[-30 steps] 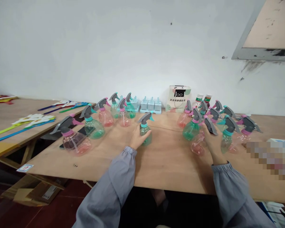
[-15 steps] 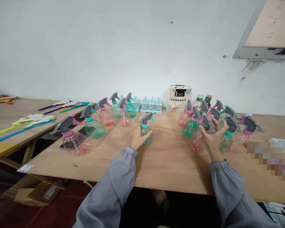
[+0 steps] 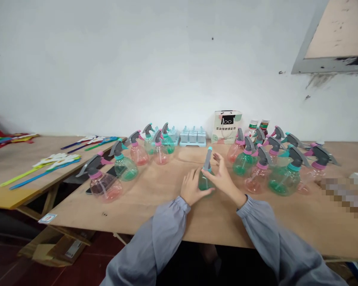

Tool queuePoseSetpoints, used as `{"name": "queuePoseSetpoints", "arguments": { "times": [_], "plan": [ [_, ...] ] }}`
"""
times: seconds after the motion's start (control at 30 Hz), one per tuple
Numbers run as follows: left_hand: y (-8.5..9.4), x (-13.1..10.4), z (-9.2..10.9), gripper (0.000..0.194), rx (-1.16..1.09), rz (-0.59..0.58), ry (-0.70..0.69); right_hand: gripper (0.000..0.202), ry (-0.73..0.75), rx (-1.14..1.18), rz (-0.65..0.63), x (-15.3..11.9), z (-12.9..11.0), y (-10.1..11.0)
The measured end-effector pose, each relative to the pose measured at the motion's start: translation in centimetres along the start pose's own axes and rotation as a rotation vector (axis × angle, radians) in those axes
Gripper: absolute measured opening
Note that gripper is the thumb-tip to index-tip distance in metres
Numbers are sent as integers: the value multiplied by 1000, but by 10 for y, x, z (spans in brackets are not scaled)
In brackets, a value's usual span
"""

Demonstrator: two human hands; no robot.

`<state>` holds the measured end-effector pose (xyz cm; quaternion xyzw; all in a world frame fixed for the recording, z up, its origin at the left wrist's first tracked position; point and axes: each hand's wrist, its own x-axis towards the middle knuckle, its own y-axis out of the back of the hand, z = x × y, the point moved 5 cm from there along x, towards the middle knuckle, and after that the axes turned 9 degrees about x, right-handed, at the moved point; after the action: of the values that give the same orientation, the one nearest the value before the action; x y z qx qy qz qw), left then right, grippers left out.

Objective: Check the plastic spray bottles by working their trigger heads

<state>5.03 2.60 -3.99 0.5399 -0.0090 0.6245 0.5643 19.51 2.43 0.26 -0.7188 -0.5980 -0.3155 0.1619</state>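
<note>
Plywood desk [image 3: 173, 206], broad and flat, pale brown, matt grain, front edge toward the viewer. A second wooden desk [image 3: 6, 190] stands at the left, carrying long flat strips in green, blue and white [image 3: 44, 165].

Grey fabric sleeves with gathered cuffs cover both forearms.

Right-hand group of spray bottles [image 3: 268, 167]: translucent plastic, bulbous bodies in green and pink, grey trigger heads with teal or pink collars, packed close together, several touching.

Left-hand row of spray bottles [image 3: 128, 165]: same make, spaced apart in a curved line; the nearest is pink [image 3: 103, 184].

Paper carrier bag [image 3: 227, 127], white and mint with a black printed panel, upright against the wall. Pale blue moulded trays [image 3: 192, 137] sit just beside it.

Green spray bottle [image 3: 205, 178]: small, round-bodied, translucent, upright at the middle of the desk between the two groups, grey trigger head pointing toward the camera.

Left hand [image 3: 192, 190]: fingers curled against the bottle's left side and base, cupping it. Right hand [image 3: 223, 178]: fingers spread and partly bent, resting against the bottle's right side near the neck; whether it grips firmly cannot be told.
</note>
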Motion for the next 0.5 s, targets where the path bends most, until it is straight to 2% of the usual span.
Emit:
{"name": "queuePoseSetpoints", "arguments": {
  "times": [0.07,0.17,0.23,0.3,0.33,0.4,0.5],
  "plan": [
    [6,-2,3,78,20,26,-78,73,-62,104,-13,5,6,-8],
    [35,12,-15,51,-67,198,-142,50,-106,160,-31,8,7,-8],
    [63,30,-47,35,-94,378,-27,41,-110,138,-21,9,5,-4],
    [88,50,-89,33,-75,555,201,36,-115,125,-7,12,2,0],
    [97,61,-109,36,-55,604,294,33,-118,130,-1,14,1,1],
    [103,82,-145,49,-19,588,414,27,-121,150,16,16,-2,2],
    [91,109,-181,64,-49,425,475,25,-128,179,61,20,-4,3]
  ]
}}
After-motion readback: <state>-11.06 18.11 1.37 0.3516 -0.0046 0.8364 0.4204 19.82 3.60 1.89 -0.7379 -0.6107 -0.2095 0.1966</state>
